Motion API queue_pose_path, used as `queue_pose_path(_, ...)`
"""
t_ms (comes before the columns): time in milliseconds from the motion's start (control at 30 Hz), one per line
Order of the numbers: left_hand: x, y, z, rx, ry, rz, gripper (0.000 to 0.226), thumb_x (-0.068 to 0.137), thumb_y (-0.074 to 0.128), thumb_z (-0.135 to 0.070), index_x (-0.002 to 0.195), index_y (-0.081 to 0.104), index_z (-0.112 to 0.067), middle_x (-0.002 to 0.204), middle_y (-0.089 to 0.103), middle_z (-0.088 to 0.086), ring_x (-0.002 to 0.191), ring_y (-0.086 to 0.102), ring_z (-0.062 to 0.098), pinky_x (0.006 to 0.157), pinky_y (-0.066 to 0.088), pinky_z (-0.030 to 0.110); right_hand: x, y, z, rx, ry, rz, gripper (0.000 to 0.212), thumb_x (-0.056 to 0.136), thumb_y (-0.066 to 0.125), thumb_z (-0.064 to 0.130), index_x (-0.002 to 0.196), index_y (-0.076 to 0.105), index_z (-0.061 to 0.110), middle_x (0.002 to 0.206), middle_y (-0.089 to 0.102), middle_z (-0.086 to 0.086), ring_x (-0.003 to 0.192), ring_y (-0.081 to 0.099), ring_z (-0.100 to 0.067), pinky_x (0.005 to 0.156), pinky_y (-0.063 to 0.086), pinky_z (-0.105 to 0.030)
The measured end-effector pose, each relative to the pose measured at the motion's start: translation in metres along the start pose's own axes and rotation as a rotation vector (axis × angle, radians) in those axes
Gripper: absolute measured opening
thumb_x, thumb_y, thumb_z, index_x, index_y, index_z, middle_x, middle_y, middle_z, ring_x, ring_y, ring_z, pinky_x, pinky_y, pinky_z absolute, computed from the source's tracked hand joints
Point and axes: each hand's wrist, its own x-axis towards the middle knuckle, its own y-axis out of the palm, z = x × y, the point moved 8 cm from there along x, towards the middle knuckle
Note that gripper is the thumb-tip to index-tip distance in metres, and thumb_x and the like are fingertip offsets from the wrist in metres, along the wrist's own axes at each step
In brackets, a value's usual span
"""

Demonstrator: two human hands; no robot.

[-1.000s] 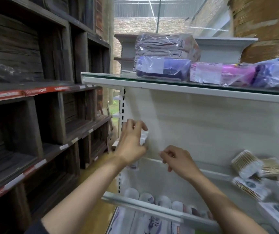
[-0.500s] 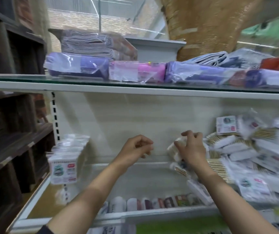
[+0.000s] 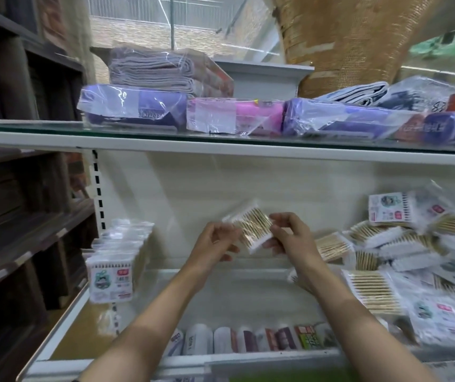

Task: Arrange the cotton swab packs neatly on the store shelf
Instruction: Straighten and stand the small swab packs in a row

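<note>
- The left hand and the right hand hold one cotton swab pack together, in the air in front of the white back panel of the shelf.
- The pack is tilted: its long axis runs from upper left to lower right, and the wooden sticks inside lie across this axis.
- The left grip is closed on the left lower edge of the pack, with the fingers curled around it.
- The right grip pinches the right edge of the pack; the thumb is on top and the fingers are below.
- The pack lies between the two hands, a little above both of them, and touches both.
- On the left end of the shelf board a neat row of packs stands upright, the printed label of the front one facing the viewer.
- On the right a loose pile of packs lies in many directions, some with the label up, some showing the sticks.
- The held pack is between the row and the pile, well apart from the row and nearer to the pile.
- On the upper shelf lie wrapped cloth packs in purple and pink.
</note>
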Motion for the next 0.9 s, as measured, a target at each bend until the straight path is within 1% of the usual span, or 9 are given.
queue_pose_path(133,0.0,-0.006,-0.005,-0.122,0.058,0.005,0.003,0.09,0.058,-0.014,0.092,0.055,-0.014,0.086,0.067,-0.002,0.077,0.064,0.006,0.063,0.051,0.021,-0.004,0.036,0.001,0.31,0.065,0.171,0.021,0.093,0.045,-0.005,0.104,0.056,0.009,0.09,0.061,-0.007,0.052,0.066,-0.011,0.043,0.044,-0.017)
queue_pose_path(233,-0.001,-0.008,-0.011,-0.28,0.065,0.059,0.005,0.087,0.057,-0.011,0.085,0.055,-0.016,0.077,0.068,-0.007,0.074,0.064,0.005,0.063,0.05,0.02,-0.006,0.043,-0.007,0.544,0.187,0.21,0.017,0.088,0.052,0.001,0.102,0.058,0.009,0.082,0.062,-0.004,0.05,0.063,-0.011,0.041,0.042,-0.016)
queue_pose_path(333,-0.003,-0.005,-0.014,-0.332,0.071,0.122,0.01,0.077,0.06,-0.017,0.085,0.055,-0.015,0.077,0.069,-0.009,0.071,0.063,0.002,0.063,0.049,0.019,-0.011,0.047,-0.012,0.653,0.249,0.27,0.016,0.079,0.057,0.019,0.093,0.061,0.015,0.079,0.065,0.002,0.047,0.059,-0.011,0.041,0.043,-0.016)
queue_pose_path(433,-0.003,-0.003,-0.012,-0.359,0.058,0.154,0.014,0.074,0.065,-0.021,0.085,0.059,-0.017,0.083,0.069,-0.004,0.074,0.062,0.005,0.062,0.048,0.019,-0.017,0.05,-0.013,0.687,0.246,0.334,0.017,0.078,0.059,0.025,0.09,0.06,0.014,0.074,0.067,0.002,0.05,0.059,-0.01,0.042,0.043,-0.016)
queue_pose_path(567,-0.001,-0.004,-0.008,-0.414,0.021,0.153,0.009,0.077,0.07,-0.02,0.081,0.063,-0.019,0.086,0.067,0.0,0.075,0.061,0.01,0.059,0.047,0.018,-0.02,0.055,-0.012,0.72,0.211,0.407,0.051,0.052,0.089,0.035,0.086,0.057,0.013,0.084,0.068,-0.003,0.056,0.062,-0.013,0.045,0.046,-0.018)
queue_pose_path(667,-0.002,-0.004,-0.007,-0.417,0.014,0.13,0.009,0.077,0.07,-0.021,0.082,0.064,-0.017,0.084,0.068,-0.001,0.076,0.06,0.009,0.062,0.046,0.019,-0.021,0.053,-0.012,0.714,0.197,0.418,0.061,0.041,0.094,0.037,0.078,0.051,0.014,0.085,0.07,-0.006,0.061,0.068,-0.017,0.044,0.047,-0.018)
queue_pose_path(733,-0.001,-0.01,-0.005,-0.344,0.034,0.05,0.009,0.078,0.066,-0.02,0.086,0.064,-0.017,0.082,0.066,-0.003,0.077,0.059,0.008,0.066,0.044,0.021,-0.022,0.051,-0.01,0.714,0.189,0.397,0.05,0.046,0.092,0.031,0.07,0.051,0.014,0.086,0.07,-0.008,0.066,0.071,-0.022,0.043,0.048,-0.019)
queue_pose_path(800,0.0,-0.021,-0.005,-0.221,0.086,-0.085,0.012,0.082,0.066,-0.01,0.089,0.06,-0.018,0.076,0.061,-0.004,0.071,0.055,0.005,0.067,0.042,0.021,-0.022,0.049,-0.01,0.664,0.177,0.348,0.03,0.059,0.082,0.022,0.063,0.053,0.015,0.085,0.07,-0.007,0.068,0.071,-0.024,0.042,0.047,-0.018)
queue_pose_path(900,-0.003,-0.023,-0.011,-0.093,0.191,-0.132,0.018,0.082,0.068,-0.004,0.089,0.055,-0.014,0.078,0.059,-0.001,0.074,0.056,0.009,0.068,0.047,0.021,-0.023,0.046,-0.009,0.492,0.125,0.282,0.017,0.069,0.067,0.017,0.069,0.05,0.013,0.094,0.069,-0.003,0.07,0.069,-0.017,0.044,0.042,-0.016)
